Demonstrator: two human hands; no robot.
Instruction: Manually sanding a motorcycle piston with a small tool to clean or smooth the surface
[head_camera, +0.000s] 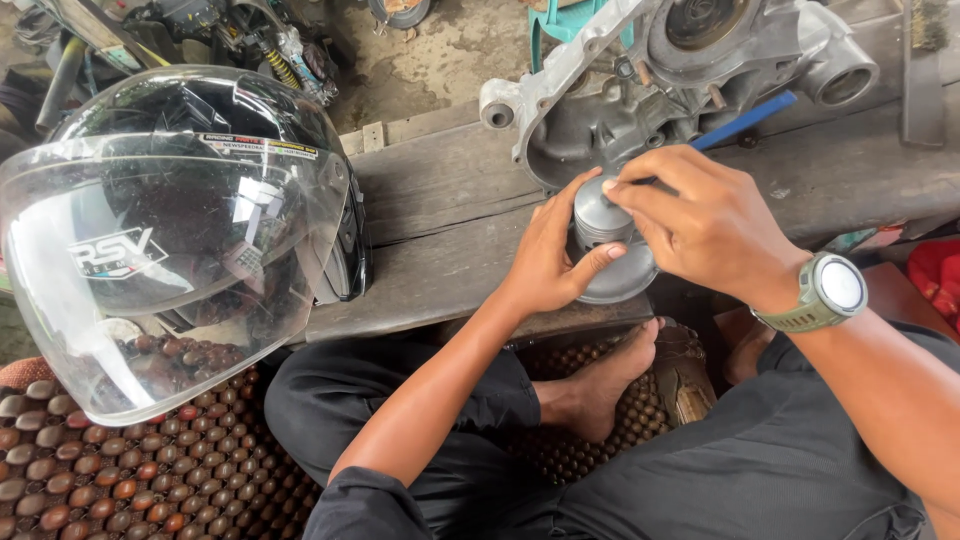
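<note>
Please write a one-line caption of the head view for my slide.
Left hand steadies a metal piston while right hand works it with a blue-handled tool.

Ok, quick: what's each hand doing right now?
Left hand: fingers closed around the grey metal piston, holding it.
Right hand: closed on a blue-handled tool, tip at the piston.

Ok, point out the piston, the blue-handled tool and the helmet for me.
piston (598, 212): head view, on its grey crown.
blue-handled tool (745, 121): head view, on the blue handle.
helmet (160, 240): head view, on the clear visor.

white logo sticker (118, 252), helmet visor (150, 290)
</note>
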